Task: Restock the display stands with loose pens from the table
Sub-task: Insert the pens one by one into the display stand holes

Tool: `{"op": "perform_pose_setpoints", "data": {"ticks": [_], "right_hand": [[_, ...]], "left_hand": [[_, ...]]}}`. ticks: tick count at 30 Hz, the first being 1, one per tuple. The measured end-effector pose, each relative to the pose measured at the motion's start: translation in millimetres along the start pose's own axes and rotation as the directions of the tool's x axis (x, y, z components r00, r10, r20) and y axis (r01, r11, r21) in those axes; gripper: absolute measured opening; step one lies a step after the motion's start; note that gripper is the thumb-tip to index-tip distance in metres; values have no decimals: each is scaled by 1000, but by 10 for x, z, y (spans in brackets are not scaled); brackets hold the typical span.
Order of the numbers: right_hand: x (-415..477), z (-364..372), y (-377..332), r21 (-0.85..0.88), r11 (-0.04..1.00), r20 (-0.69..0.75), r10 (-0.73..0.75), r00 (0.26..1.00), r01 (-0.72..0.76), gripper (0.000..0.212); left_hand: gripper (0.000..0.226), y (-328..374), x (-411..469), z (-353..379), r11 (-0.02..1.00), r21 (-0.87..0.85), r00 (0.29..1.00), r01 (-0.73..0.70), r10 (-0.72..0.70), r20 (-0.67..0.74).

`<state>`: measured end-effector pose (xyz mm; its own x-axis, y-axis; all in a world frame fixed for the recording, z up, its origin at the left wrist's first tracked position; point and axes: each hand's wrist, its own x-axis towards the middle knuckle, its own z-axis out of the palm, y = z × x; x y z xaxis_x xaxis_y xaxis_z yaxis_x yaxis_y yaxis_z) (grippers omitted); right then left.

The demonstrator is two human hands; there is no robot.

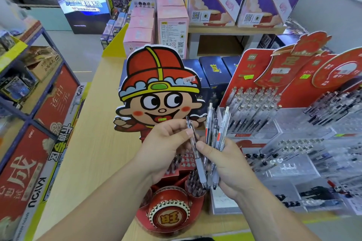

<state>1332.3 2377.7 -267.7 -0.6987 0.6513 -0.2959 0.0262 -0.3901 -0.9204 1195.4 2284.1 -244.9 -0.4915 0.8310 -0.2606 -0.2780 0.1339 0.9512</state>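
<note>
My right hand point(228, 164) grips a bunch of several clear pens point(217, 129), their tops fanning upward. My left hand point(166, 146) pinches a single clear pen point(193, 139) between thumb and fingers, right beside the bunch. Both hands hover over a red display stand point(172, 209) with a cartoon-boy backboard point(158, 88). Its hole tray point(186, 160) and round cups point(195, 184) hold some pens, partly hidden by my hands.
More red and clear pen display stands point(254, 103) packed with pens fill the right of the wooden table point(94, 143). Dark blue boxes point(213, 72) stand behind the cartoon board. A blue shelf point(29, 103) with boxed goods runs along the left.
</note>
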Motion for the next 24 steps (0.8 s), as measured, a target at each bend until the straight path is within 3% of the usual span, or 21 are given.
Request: {"op": "perform_pose_setpoints", "data": {"ticks": [3, 11, 14, 19, 24], "right_hand": [[2, -13, -4, -31, 999, 28, -27, 999, 28, 32], [53, -15, -16, -139, 989, 7, -59, 998, 59, 13], [77, -83, 28, -133, 990, -39, -45, 998, 39, 11], [114, -198, 75, -158, 987, -82, -34, 996, 21, 11], [136, -254, 107, -167, 986, -74, -34, 997, 21, 11]], "left_hand": [[21, -5, 8, -23, 1000, -19, 1000, 23, -23, 16], [16, 81, 1, -42, 971, 231, 991, -66, 90, -97], [9, 154, 20, -177, 920, 365, 961, -141, 216, -173], [19, 244, 47, -405, 846, 484, 910, -223, 359, -208], [18, 231, 70, -451, 841, 472, 877, -265, 413, -245]]}}
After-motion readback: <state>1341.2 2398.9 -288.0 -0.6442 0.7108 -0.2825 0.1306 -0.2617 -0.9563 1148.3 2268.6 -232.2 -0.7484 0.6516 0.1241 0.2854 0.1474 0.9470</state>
